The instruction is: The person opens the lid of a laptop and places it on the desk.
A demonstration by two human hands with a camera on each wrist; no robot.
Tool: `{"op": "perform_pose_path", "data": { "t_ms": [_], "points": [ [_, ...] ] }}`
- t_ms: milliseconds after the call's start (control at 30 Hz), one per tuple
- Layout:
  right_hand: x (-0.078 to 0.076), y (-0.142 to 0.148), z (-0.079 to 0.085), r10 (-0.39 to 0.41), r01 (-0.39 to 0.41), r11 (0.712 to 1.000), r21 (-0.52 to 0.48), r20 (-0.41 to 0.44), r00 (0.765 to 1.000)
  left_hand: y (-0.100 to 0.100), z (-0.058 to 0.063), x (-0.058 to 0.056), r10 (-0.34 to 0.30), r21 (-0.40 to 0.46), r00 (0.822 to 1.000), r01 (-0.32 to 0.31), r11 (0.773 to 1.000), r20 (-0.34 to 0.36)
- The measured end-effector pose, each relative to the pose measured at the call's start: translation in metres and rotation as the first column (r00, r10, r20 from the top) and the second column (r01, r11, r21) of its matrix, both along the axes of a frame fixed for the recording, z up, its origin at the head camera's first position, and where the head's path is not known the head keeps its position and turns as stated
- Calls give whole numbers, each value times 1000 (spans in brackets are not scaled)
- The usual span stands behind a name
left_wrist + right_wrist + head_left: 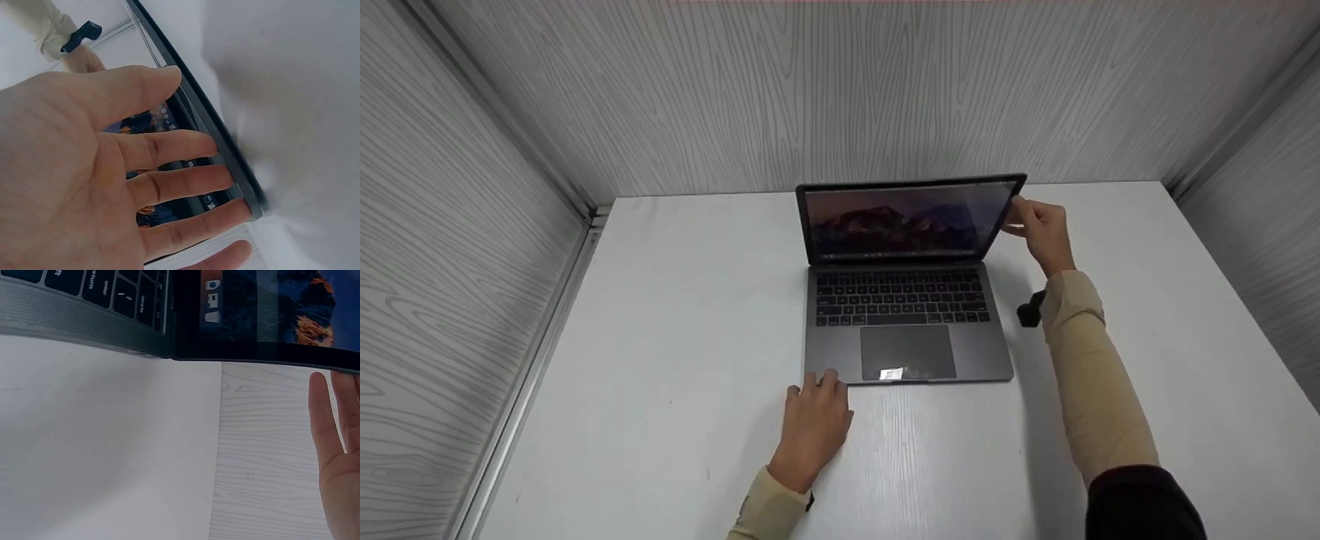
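Note:
A grey laptop stands unfolded on the white table, its lit screen showing a mountain picture and leaning back. My left hand is at the front left corner of the base, palm down, with fingertips right at the edge. In the left wrist view its fingers are extended and spread along that dark edge. Up at the right side of the screen, my right hand holds the lid's edge near the top corner. The right wrist view shows fingers reaching behind the lid; the thumb is out of that view.
The white table extends on both sides of the laptop. Wood-grain panels rise behind it and at the left and right. A small black device sits at the right wrist, by the beige sleeve.

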State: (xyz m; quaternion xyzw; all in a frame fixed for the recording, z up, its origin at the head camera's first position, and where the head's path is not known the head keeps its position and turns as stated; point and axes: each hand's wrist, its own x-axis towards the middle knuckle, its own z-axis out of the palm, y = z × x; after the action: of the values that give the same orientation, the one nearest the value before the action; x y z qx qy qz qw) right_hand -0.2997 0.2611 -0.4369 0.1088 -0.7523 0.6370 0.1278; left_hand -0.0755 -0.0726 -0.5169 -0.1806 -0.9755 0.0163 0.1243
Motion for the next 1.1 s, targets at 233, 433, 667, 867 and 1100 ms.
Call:
{"op": "perform_pose_path", "data": {
  "t_ms": [233, 433, 667, 867, 1100],
  "points": [
    [0, -1, -7, -8, 8, 1000, 30, 31, 999, -1, -2, 1, -6, 8, 1000, 6, 1000, -11],
    [-1, -3, -13, -12, 8, 999, 46, 70, 997, -2, -2, 3, -9, 9, 1000, 9, 1000, -15],
    [-1, -7, -22, -36, 28, 997, 76, 110, 993, -4, 0, 5, -5, 4, 1000, 5, 1000, -16],
    [-2, -12, -31, -47, 37, 997, 69, 151, 987, -4, -2, 7, -8, -28, 997, 6, 1000, -78],
    [-12, -7, -58, -64, 49, 996, 73, 217, 974, -4, -3, 9, -5, -30, 997, 3, 1000, -77]
  ]
}}
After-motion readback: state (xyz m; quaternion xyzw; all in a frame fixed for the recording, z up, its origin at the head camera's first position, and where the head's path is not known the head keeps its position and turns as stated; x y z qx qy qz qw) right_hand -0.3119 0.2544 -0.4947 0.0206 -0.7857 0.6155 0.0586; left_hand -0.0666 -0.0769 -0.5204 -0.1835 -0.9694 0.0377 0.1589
